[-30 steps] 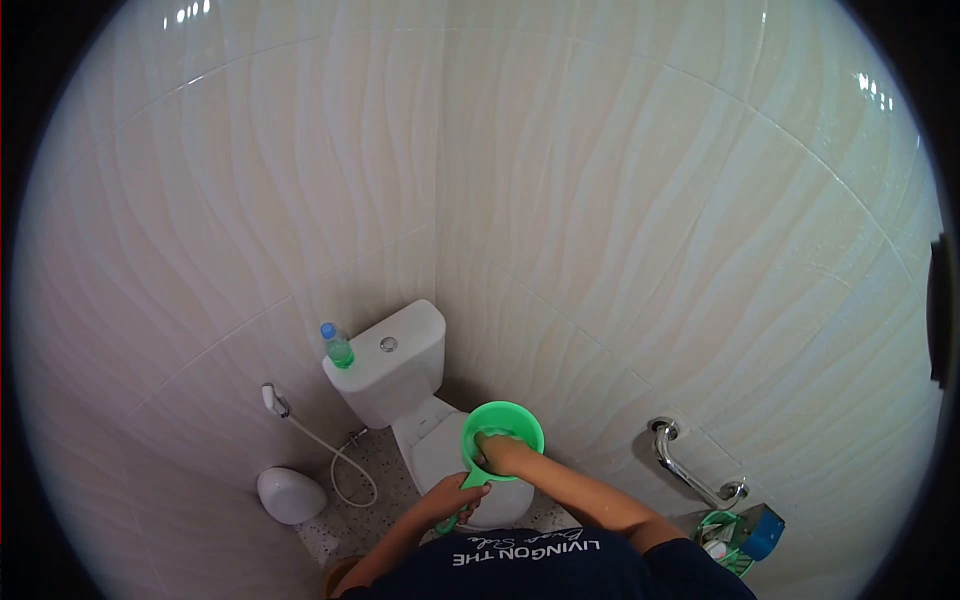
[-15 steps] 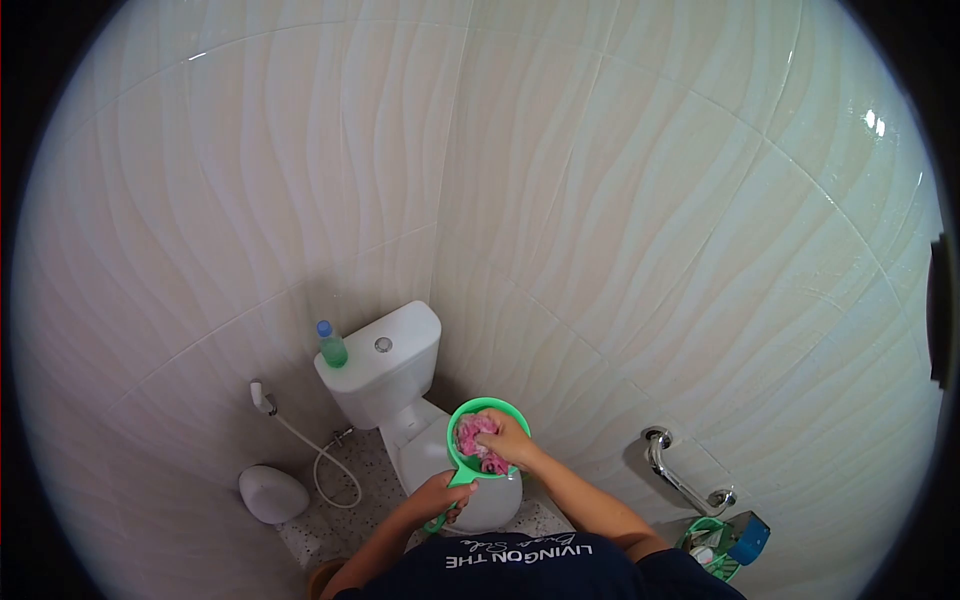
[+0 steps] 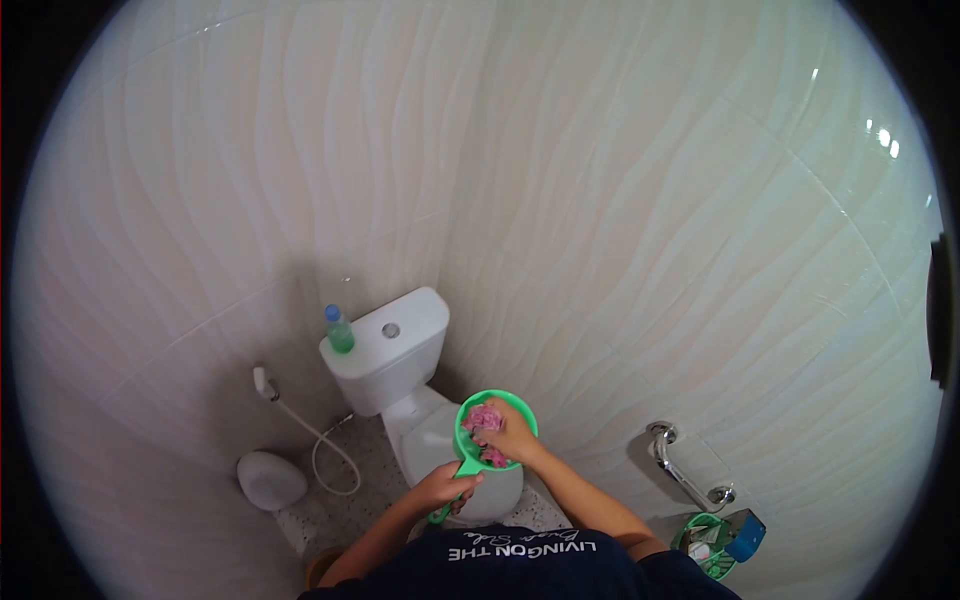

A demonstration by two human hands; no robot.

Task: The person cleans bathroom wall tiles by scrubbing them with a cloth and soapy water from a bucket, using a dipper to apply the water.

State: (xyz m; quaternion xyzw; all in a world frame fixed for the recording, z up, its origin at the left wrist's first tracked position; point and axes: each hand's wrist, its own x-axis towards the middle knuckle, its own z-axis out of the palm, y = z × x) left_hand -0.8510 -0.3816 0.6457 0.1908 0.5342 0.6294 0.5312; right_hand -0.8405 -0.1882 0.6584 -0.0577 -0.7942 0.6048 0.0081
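Note:
My left hand (image 3: 447, 488) is wrapped round the handle of a green dipper (image 3: 532, 412), which is over the toilet (image 3: 425, 440). Inside the dipper lies a wet-looking pink cloth (image 3: 486, 417). My right hand (image 3: 511, 437) reaches into the dipper from the right, its fingers closed on the pink cloth, with part of the cloth showing below the hand. The fingertips are partly hidden by the cloth.
On the cistern (image 3: 385, 352) stands a bottle of green liquid (image 3: 340, 331). A hand sprayer (image 3: 263, 383) hangs on the left wall above a white bin (image 3: 271, 481). At the right are a metal grab bar (image 3: 690, 478) and a green basket (image 3: 708, 556) with a blue box (image 3: 745, 538).
The camera view has shifted slightly. The pink cloth has changed shape inside the dipper, bunched more at the upper left, and my right hand has moved a little over it.

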